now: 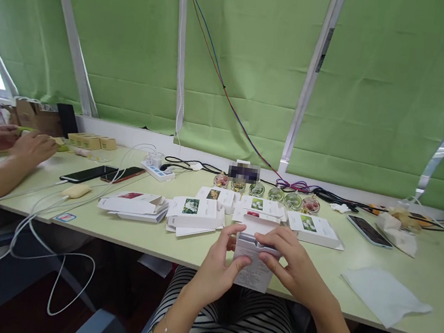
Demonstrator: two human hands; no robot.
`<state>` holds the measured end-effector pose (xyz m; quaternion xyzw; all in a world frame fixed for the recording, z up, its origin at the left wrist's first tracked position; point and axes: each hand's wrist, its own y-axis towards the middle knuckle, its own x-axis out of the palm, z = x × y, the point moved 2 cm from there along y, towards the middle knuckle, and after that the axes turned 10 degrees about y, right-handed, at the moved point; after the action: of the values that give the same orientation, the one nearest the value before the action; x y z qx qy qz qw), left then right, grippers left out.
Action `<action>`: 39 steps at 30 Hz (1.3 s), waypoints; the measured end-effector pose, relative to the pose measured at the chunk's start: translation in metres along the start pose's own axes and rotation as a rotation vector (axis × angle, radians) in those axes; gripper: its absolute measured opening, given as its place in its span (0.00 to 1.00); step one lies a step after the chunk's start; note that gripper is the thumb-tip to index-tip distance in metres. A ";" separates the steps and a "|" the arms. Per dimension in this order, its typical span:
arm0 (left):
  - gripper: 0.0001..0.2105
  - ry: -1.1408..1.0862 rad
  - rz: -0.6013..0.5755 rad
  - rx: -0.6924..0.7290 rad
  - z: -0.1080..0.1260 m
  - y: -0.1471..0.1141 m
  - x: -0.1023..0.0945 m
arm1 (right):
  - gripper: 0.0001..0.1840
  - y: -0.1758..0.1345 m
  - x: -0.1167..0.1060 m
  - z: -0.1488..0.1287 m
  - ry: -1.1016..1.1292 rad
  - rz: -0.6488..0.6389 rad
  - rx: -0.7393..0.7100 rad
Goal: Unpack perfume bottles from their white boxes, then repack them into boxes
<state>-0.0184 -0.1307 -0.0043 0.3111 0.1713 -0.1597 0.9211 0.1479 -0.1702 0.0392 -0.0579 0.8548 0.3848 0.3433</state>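
Observation:
My left hand point(222, 263) grips the left side of a small white paper box point(253, 274), its thumb pressed on the printed face. At the box's upper end, my right hand point(287, 258) has its fingers and thumb closed about the flap edge. The box is tilted towards me over the table's front edge. Just beyond lie several flat white boxes with flower pictures, among them one box with a white flower point(193, 212) and another box at the right point(314, 229). Behind them stands a row of round glass bottles, such as a pink bottle point(311, 204).
A phone point(370, 231) and a white tissue point(386, 294) lie at the right. To the left are a black phone point(89, 173), a power strip point(157, 171) and loose white cables point(29, 216). Another person's hands point(32, 148) work at the far left.

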 end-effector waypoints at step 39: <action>0.08 0.515 0.102 0.157 0.030 0.019 -0.002 | 0.11 -0.003 -0.010 0.011 0.306 0.061 0.331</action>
<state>-0.0059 -0.1345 0.0289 0.4202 0.3710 -0.0415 0.8271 0.1628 -0.1665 0.0385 -0.0325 0.9498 0.2362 0.2027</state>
